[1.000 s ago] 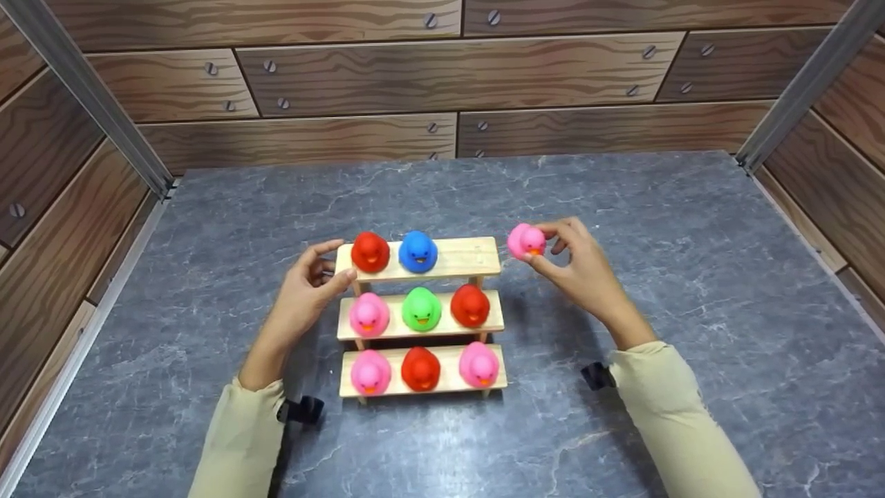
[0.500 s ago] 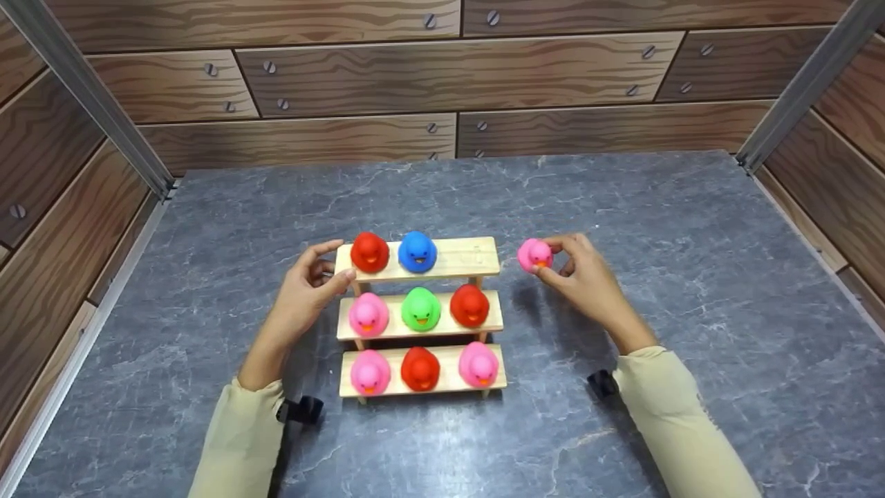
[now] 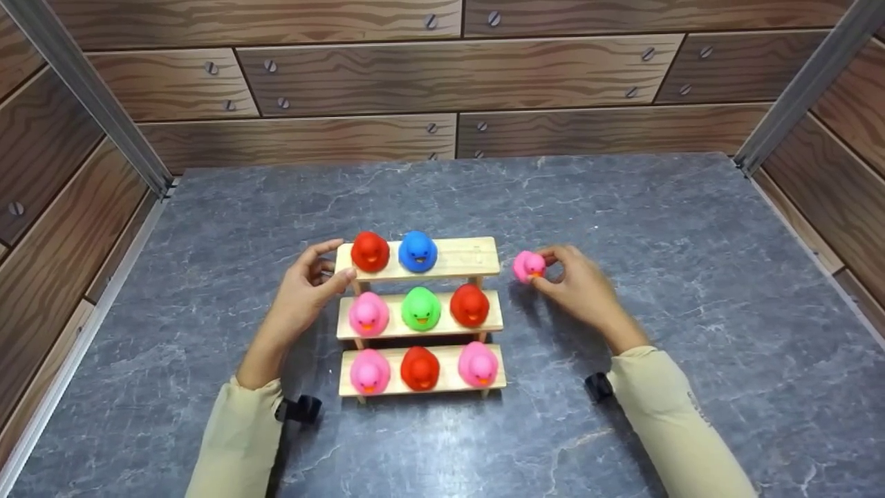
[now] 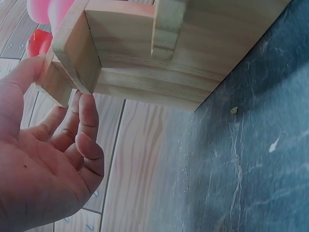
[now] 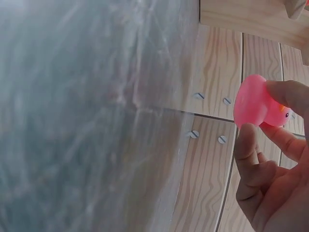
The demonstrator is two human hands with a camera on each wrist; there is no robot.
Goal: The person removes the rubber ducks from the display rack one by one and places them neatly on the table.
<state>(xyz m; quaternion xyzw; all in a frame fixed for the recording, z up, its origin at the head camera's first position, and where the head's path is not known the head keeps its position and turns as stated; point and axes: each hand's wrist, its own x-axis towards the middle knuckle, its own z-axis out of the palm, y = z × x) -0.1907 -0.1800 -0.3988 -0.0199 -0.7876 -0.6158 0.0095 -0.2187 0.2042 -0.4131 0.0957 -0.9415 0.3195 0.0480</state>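
Forearms (image 3: 681, 415) slant inward from the bottom edge, one on either side of your stand (image 3: 464, 259), each in a pale sleeve (image 3: 238, 439) pushed back from the wrist. Your right hand (image 3: 579, 287) lies to the right of the stand, bent in toward it, thumb on the near side and fingers on the far side. They are parted only by the width of the pink duck (image 3: 529, 268), which you pinch at the fingertips. The duck sits outside your palm, on the stand side of it, just beyond the right end of the top shelf and apart from it. Its bill faces your way, and the right wrist view shows it held clear of the table (image 5: 111, 159), with your other fingers curled beneath.

Your left hand (image 3: 302, 287) grips the left end of the top shelf: thumb on the near edge, index finger out along the end toward the back corner, the rest loosely bent. In the left wrist view your thumb and fingertips meet the wood from opposite sides.

Beside your left thumb, a red duck (image 3: 370, 252) stands on the top shelf, with a blue duck (image 3: 417, 252) to its right. Below, the middle shelf has a pink, a green and a red one, and the bottom shelf a red between two pinks.
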